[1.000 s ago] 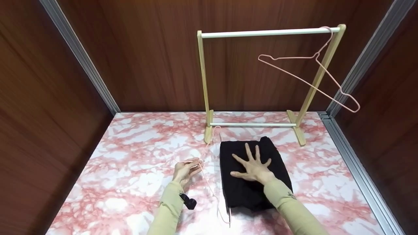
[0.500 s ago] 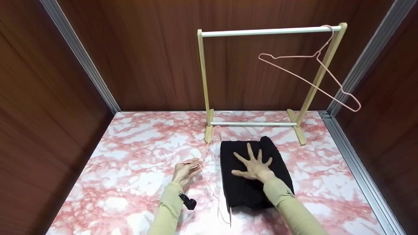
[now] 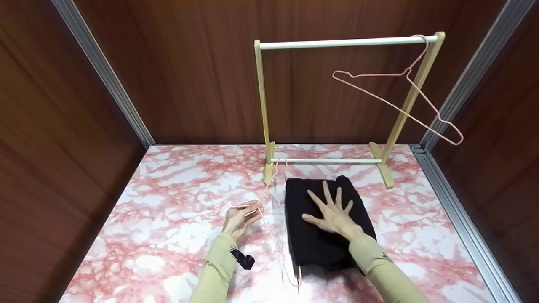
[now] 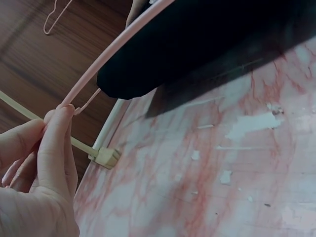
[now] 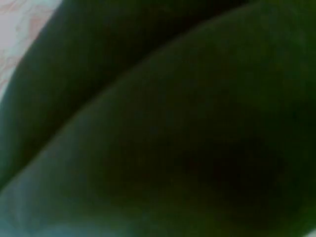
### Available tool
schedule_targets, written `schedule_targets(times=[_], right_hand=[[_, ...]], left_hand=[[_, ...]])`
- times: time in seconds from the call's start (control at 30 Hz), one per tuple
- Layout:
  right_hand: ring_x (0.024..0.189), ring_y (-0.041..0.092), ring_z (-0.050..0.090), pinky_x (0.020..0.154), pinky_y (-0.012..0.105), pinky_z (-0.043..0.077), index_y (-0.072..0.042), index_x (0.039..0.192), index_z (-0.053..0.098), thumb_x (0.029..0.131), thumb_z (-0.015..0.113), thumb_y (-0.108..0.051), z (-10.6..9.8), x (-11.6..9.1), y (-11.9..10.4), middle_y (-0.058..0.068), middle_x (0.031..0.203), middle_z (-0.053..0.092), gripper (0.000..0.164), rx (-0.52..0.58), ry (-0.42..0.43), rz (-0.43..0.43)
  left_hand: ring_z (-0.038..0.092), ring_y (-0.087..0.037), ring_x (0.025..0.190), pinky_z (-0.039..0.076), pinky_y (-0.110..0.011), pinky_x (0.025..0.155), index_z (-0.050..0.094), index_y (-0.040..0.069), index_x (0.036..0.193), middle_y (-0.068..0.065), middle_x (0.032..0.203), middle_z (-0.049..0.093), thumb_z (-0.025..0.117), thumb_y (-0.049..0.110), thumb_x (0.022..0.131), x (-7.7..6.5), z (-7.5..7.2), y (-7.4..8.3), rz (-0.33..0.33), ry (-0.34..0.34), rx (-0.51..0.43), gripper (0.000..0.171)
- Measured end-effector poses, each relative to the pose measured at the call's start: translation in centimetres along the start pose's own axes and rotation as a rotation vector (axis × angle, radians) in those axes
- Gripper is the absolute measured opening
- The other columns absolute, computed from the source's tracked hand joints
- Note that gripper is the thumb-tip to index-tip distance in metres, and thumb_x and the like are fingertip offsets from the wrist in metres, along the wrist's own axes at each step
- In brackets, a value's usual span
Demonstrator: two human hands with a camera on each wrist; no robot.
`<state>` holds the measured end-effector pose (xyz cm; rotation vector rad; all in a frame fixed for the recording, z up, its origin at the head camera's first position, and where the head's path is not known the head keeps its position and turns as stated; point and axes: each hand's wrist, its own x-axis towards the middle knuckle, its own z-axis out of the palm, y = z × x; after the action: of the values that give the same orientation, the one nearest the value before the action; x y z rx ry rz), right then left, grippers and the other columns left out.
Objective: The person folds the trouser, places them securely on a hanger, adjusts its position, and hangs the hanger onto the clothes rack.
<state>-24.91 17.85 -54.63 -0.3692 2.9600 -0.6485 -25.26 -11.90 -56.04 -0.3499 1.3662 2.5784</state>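
My left hand (image 3: 242, 218) pinches a pink clothes hanger (image 3: 269, 230) between thumb and fingers near the base of its hook. The hanger stands at the left edge of a folded black cloth (image 3: 301, 244), and its lower bar runs under or inside the folds. In the left wrist view, the cloth (image 4: 197, 44) hangs over the hanger (image 4: 113, 49), close to the pinching fingertips. My right hand (image 3: 334, 216) lies on top of the cloth with its fingers spread straight. Dark, blurred fabric (image 5: 148, 138) fills most of the right wrist view.
Behind the cloth stands a wooden rack (image 3: 261, 97) with a white top rail (image 3: 337, 43). A second pink hanger (image 3: 379, 99) hangs at the rail's right end. Brown wood-grain panels surround the red-and-white marbled table (image 3: 168, 210); a metal rail (image 3: 459, 227) runs along its right side.
My right hand has slid slightly right across the cloth, fingers still spread. The pinched hanger has shifted slightly, and the cloth's left edge has moved a little to the right.
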Motion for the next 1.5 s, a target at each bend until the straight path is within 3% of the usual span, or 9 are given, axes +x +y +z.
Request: schedule_targets(times=[0.2, 0.37, 0.5, 0.63, 0.8, 0.97, 1.17, 1.37, 1.5], right_hand=[[0.153, 0.053, -0.011, 0.113, 0.08, -0.006, -0.021, 0.158, 0.034, 0.095, 0.056, -0.06, -0.3, -0.6, -0.6, 0.014, 0.171, -0.002, 0.077, 0.002, 0.088, -0.07], [0.156, 0.047, -0.001, 0.117, 0.076, -0.004, -0.011, 0.146, 0.053, 0.097, 0.06, -0.049, -0.8, -1.2, -1.7, 0.015, 0.17, 0.013, 0.062, 0.054, 0.201, -0.183], [0.154, 0.046, 0.016, 0.119, 0.074, 0.004, -0.004, 0.125, 0.068, 0.096, 0.066, -0.038, -1.3, -1.4, -2.8, 0.02, 0.161, 0.035, 0.045, 0.143, 0.303, -0.263], [0.14, 0.046, 0.039, 0.118, 0.065, 0.025, -0.002, 0.103, 0.076, 0.091, 0.072, -0.025, -1.8, -1.5, -4.2, 0.021, 0.138, 0.06, 0.026, 0.249, 0.35, -0.311], [0.116, 0.032, 0.056, 0.104, 0.047, 0.044, -0.007, 0.094, 0.08, 0.09, 0.073, -0.022, -2.6, -1.5, -5.8, 0.008, 0.106, 0.074, 0.017, 0.327, 0.299, -0.31], [0.096, 0.02, 0.066, 0.091, 0.034, 0.052, -0.007, 0.091, 0.08, 0.091, 0.072, -0.019, -3.5, -1.7, -7.0, 0.004, 0.092, 0.077, 0.014, 0.395, 0.241, -0.319], [0.071, 0.001, 0.06, 0.067, 0.017, 0.05, -0.002, 0.095, 0.079, 0.092, 0.07, -0.017, -4.6, -1.9, -7.7, 0.007, 0.084, 0.077, 0.018, 0.479, 0.158, -0.308], [0.059, 0.002, 0.061, 0.057, 0.018, 0.052, 0.008, 0.098, 0.075, 0.094, 0.068, -0.013, -6.2, -2.0, -8.1, 0.014, 0.075, 0.073, 0.023, 0.691, 0.0, -0.246], [0.057, 0.006, 0.062, 0.057, 0.021, 0.054, 0.014, 0.099, 0.072, 0.094, 0.067, -0.009, -7.5, -2.0, -8.1, 0.006, 0.071, 0.07, 0.024, 0.874, -0.062, -0.211]], left_hand=[[0.076, -0.021, 0.08, 0.062, -0.034, 0.083, 0.065, -0.014, 0.116, -0.013, 0.085, 0.076, 0.064, -0.008, 0.091, -0.3, 0.6, 0.4, 0.023, -0.01, -0.008, 0.025], [0.076, -0.022, 0.078, 0.063, -0.034, 0.079, 0.074, -0.006, 0.099, -0.012, 0.085, 0.076, 0.063, -0.009, 0.091, -0.6, 1.5, 1.0, 0.072, -0.025, -0.017, 0.014], [0.076, -0.021, 0.077, 0.063, -0.034, 0.078, 0.075, -0.002, 0.088, -0.012, 0.082, 0.077, 0.062, -0.01, 0.091, -0.9, 2.5, 1.5, 0.091, -0.043, -0.03, 0.015], [0.077, -0.021, 0.076, 0.063, -0.034, 0.077, 0.073, -0.008, 0.094, -0.015, 0.081, 0.077, 0.062, -0.011, 0.091, -1.2, 3.5, 2.2, 0.095, -0.055, -0.03, 0.012], [0.077, -0.023, 0.076, 0.062, -0.039, 0.083, 0.07, -0.015, 0.102, -0.016, 0.081, 0.076, 0.062, -0.013, 0.09, -1.6, 4.9, 2.8, 0.117, -0.08, -0.026, 0.015], [0.077, -0.021, 0.076, 0.063, -0.034, 0.079, 0.066, -0.019, 0.11, -0.014, 0.083, 0.077, 0.064, -0.011, 0.09, -1.8, 6.2, 3.4, 0.145, -0.123, 0.003, 0.022], [0.076, -0.019, 0.076, 0.063, -0.033, 0.079, 0.06, -0.023, 0.117, -0.012, 0.084, 0.076, 0.063, -0.011, 0.091, -2.0, 8.0, 3.9, 0.17, -0.155, 0.035, 0.03], [0.076, -0.02, 0.077, 0.062, -0.035, 0.08, 0.063, -0.019, 0.113, -0.014, 0.083, 0.076, 0.063, -0.012, 0.09, -2.4, 10.1, 4.7, 0.191, -0.178, 0.047, 0.024], [0.076, -0.019, 0.077, 0.063, -0.035, 0.08, 0.059, -0.022, 0.118, -0.013, 0.085, 0.076, 0.063, -0.01, 0.091, -2.6, 11.8, 5.4, 0.212, -0.198, 0.071, 0.03]])
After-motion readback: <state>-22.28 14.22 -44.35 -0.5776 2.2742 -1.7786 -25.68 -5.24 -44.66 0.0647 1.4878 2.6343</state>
